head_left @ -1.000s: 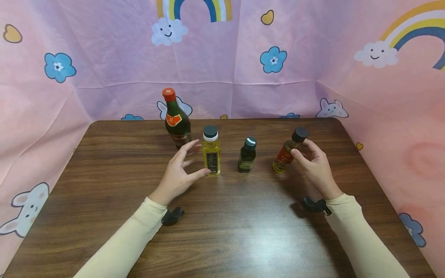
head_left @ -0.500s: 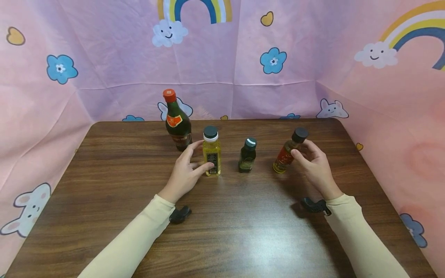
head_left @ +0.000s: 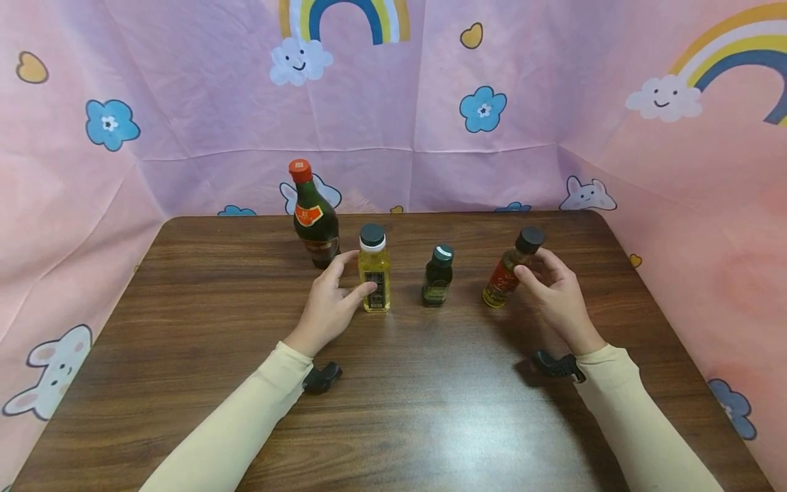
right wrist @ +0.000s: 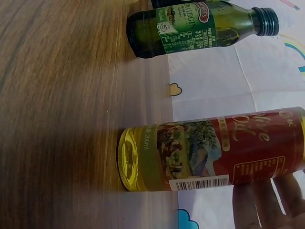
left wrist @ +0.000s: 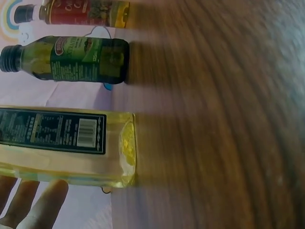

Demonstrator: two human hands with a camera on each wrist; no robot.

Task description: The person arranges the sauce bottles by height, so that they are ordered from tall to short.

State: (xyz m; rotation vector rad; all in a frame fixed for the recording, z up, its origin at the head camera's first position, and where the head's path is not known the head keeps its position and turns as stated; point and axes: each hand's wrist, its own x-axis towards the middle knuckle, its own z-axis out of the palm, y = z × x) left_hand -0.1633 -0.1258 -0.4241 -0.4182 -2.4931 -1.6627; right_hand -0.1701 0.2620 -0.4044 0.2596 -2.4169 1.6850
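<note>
My left hand (head_left: 328, 304) holds a square clear bottle of yellow oil (head_left: 375, 283) with a dark cap, thumb across its front label and fingers round the far side. The left wrist view shows the fingertips (left wrist: 50, 202) along that bottle's side. On the right, my right hand (head_left: 556, 297) grips a red-labelled olive oil bottle (head_left: 504, 277) with a black cap. Its fingers (right wrist: 259, 202) reach behind the bottle in the right wrist view. Between the two stands a small dark green olive oil bottle (head_left: 437, 277), untouched by either hand.
A taller dark bottle with a red cap (head_left: 316, 229) stands behind my left hand, near the table's back edge. The brown wooden table (head_left: 393, 410) is bordered by a pink patterned cloth (head_left: 369, 116) at the back and sides.
My left hand has moved right and closed in on the yellow oil bottle, its thumb now over the label. The right hand and the bottles have stayed in place.
</note>
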